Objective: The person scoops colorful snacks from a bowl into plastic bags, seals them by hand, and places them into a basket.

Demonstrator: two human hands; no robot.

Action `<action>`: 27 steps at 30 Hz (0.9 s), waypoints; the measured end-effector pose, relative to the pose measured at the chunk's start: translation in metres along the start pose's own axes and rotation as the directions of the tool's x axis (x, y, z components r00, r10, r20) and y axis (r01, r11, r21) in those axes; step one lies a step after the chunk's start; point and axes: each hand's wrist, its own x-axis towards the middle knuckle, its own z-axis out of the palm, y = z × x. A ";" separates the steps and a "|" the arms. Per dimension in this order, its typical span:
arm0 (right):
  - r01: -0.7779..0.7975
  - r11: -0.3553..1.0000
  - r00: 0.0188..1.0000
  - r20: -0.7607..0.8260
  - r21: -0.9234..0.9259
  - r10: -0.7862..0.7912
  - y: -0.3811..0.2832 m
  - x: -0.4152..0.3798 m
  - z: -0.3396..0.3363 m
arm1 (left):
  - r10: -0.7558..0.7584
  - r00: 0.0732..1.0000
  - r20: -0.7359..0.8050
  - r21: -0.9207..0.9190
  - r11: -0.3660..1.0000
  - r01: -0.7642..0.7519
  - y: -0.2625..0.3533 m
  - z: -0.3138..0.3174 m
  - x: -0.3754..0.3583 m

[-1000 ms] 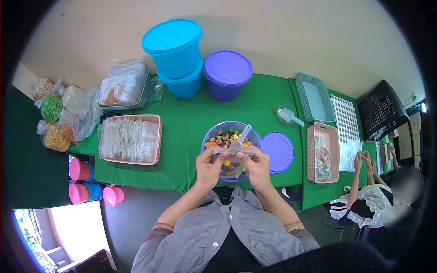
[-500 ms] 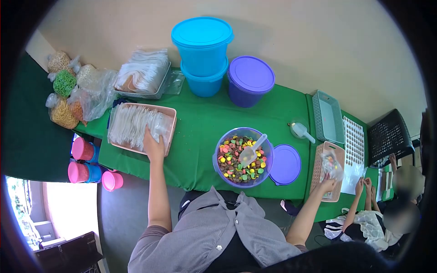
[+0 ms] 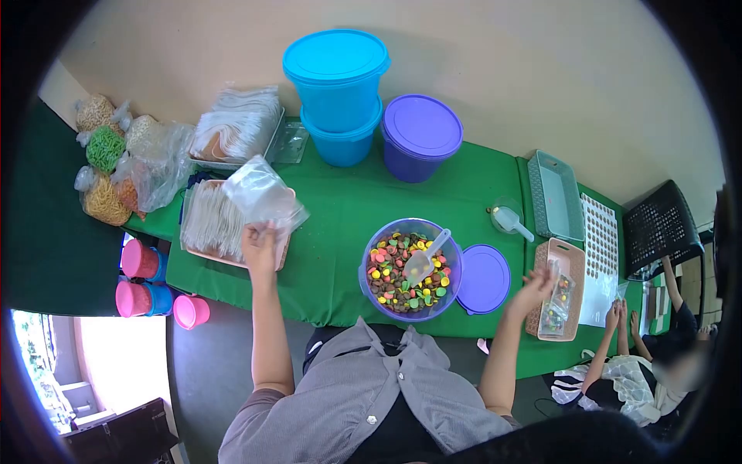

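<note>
My left hand (image 3: 260,246) grips a clear plastic bag (image 3: 261,192), raised over the pink basket (image 3: 279,261) of flat bags (image 3: 209,220) at the left. At the right, my right hand (image 3: 532,292) is beside the left edge of a second pink basket (image 3: 568,251), fingers apart and holding nothing. Filled clear bags (image 3: 558,305) lie in that basket. Between my hands stands a purple tub (image 3: 367,288) of colourful round pieces (image 3: 402,282), with a clear scoop (image 3: 421,265) resting on them.
Blue tubs (image 3: 338,85) and a lidded purple tub (image 3: 423,135) stand at the back. A purple lid (image 3: 485,280) and another scoop (image 3: 510,220) lie right. Snack bags (image 3: 106,147) sit far left. Co-workers' hands (image 3: 614,315) are near a sheet (image 3: 600,240).
My left hand has lifted a clear bag out of the left basket. My right hand has let go of the filled bag, now in the right basket, and moved left.
</note>
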 end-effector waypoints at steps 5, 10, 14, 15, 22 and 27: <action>-0.112 0.975 0.632 0.771 0.191 -0.078 -0.096 -0.130 0.058 | -0.145 0.880 0.453 -0.411 0.842 0.350 0.058 0.071 -0.087; -0.333 0.895 0.548 0.833 0.296 -0.071 -0.121 -0.164 0.065 | -0.156 0.714 0.682 -0.311 0.823 0.476 0.079 0.095 -0.139; -0.278 0.918 0.672 0.740 0.284 -0.026 -0.128 -0.140 0.058 | -0.106 0.752 0.651 -0.239 0.911 0.336 0.068 0.074 -0.120; -0.277 0.917 0.677 0.736 0.286 -0.025 -0.125 -0.134 0.055 | 0.008 0.895 0.445 -0.246 0.963 0.114 0.068 0.069 -0.113; -0.085 0.981 0.517 0.850 0.173 -0.105 -0.113 -0.149 0.046 | 0.535 0.561 0.632 0.001 0.723 -0.691 0.093 0.070 -0.133; -0.001 0.989 0.386 0.912 0.149 -0.137 -0.135 -0.156 0.042 | 0.590 0.343 0.731 -0.089 0.582 -0.808 0.081 0.086 -0.136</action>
